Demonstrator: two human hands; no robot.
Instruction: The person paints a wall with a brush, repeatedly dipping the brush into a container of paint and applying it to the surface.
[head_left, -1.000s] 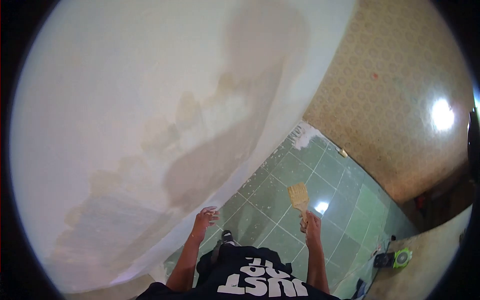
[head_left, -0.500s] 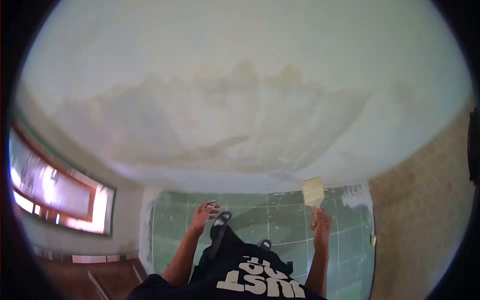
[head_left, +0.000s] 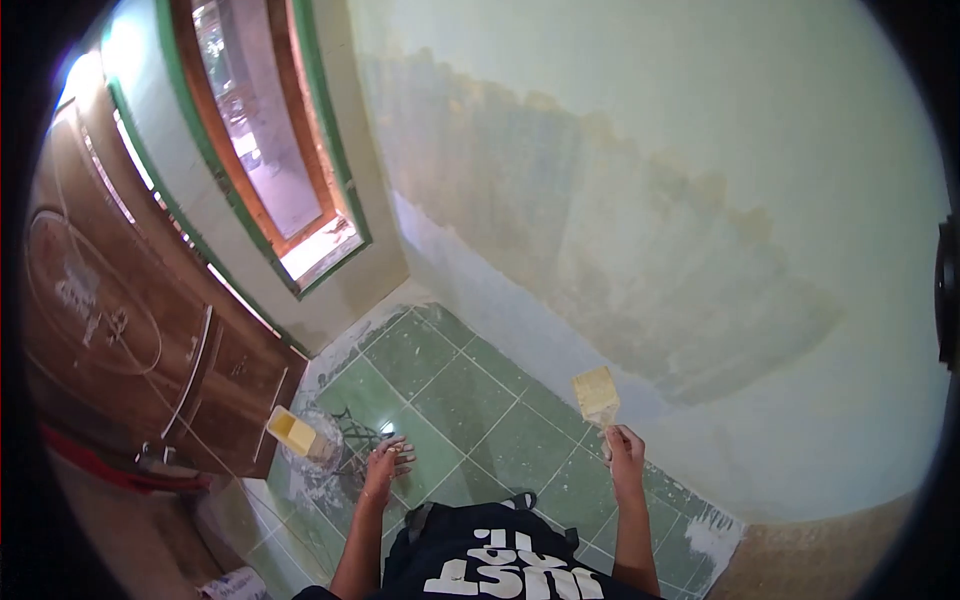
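In my right hand [head_left: 626,455] is a putty knife [head_left: 597,390], gripped by its handle with the wide cream-yellow blade pointing up and away from me. The blade overlaps the foot of the pale green wall [head_left: 700,240] in this view. A broad damp-looking, scalloped patch [head_left: 560,170] spreads over that wall. My left hand [head_left: 388,465] hangs over the tiled floor with its fingers apart, holding nothing. White smears show on its fingers. Left of it, a yellow rectangular container [head_left: 293,432] sits on a whitish-stained spot of floor.
Green floor tiles [head_left: 430,355] carry white splatter. At left are a brown wooden door [head_left: 150,330] and a green-framed window [head_left: 270,130]. A thin cord [head_left: 180,405] runs past the door. A tan surface [head_left: 830,540] lies at the lower right.
My view has swung left toward the corner, bringing the door and yellow container into sight. My right hand still holds the putty knife; my left hand remains open.
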